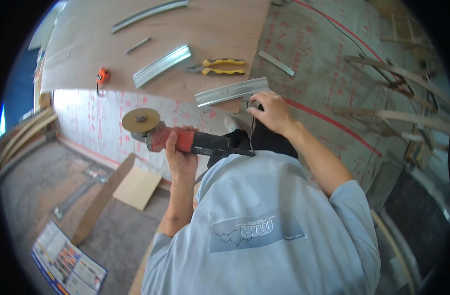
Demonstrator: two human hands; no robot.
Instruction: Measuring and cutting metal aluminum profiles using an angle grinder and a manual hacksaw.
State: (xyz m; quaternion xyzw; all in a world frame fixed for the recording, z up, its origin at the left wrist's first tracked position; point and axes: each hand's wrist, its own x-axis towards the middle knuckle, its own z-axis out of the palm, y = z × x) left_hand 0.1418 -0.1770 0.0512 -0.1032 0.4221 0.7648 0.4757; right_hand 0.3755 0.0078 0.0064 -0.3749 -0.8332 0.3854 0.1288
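My left hand (178, 155) grips a red and black angle grinder (178, 141), which has a yellowish disc (131, 119) facing up at its front. My right hand (273, 110) has its fingers curled on the black cord (252, 132) that runs from the grinder's rear. Just beyond that hand, a short silver metal channel (230, 93) lies on the front edge of a plywood board (87, 59). Farther back on the board are yellow-handled pliers (220, 72), two more metal channels (161, 65), a slim metal rod (138, 45) and an orange tape measure (102, 76).
Red-printed sheeting (323, 78) covers the floor, with a metal strip (276, 63) on it. Bent wooden frames (402, 118) stand at the right. At lower left are a plywood piece (136, 189), a long wooden board (99, 206) and a printed sheet (67, 260). Wooden strips (26, 135) lean at the left.
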